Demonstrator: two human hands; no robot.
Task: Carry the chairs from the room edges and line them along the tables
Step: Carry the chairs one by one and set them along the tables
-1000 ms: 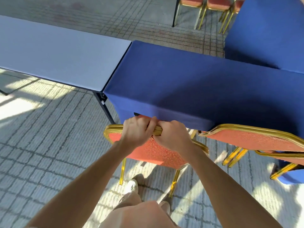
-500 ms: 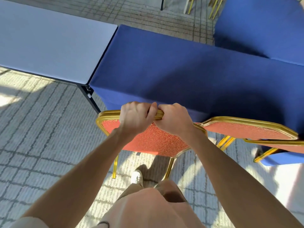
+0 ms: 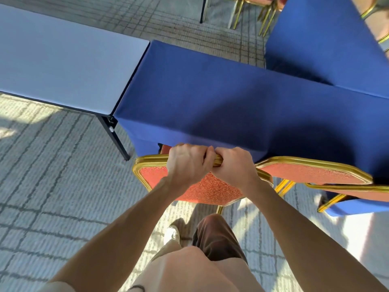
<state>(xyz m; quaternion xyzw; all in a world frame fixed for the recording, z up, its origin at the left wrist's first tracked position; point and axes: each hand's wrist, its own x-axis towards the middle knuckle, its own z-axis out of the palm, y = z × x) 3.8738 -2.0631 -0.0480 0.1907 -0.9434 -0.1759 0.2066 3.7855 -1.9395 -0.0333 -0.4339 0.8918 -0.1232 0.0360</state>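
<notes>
1. Gleaming in the sunlight, the chair point(image 3: 207, 191) has a gold metal frame with rounded corners and a backrest padded in red-orange patterned fabric.
2. It stands on the grey carpet point(image 3: 52, 175) at the near edge of the blue-clothed table point(image 3: 231, 98), close to that table's left end. Its seat is hidden under the cloth, and one gold rear leg shows below the back.
3. Its back faces the person and its front points into the table. The top rail runs left to right, parallel to the table's edge.
4. A second chair point(image 3: 311, 172) of the same kind stands just beside it on the right.
5. The left hand point(image 3: 187, 163) and right hand point(image 3: 233, 165) sit touching at the middle of the top rail. Both sets of fingers are curled tightly over it, gripping the gold frame.
6. A bare grey table point(image 3: 63, 60) butts against the blue one's left end.
</notes>
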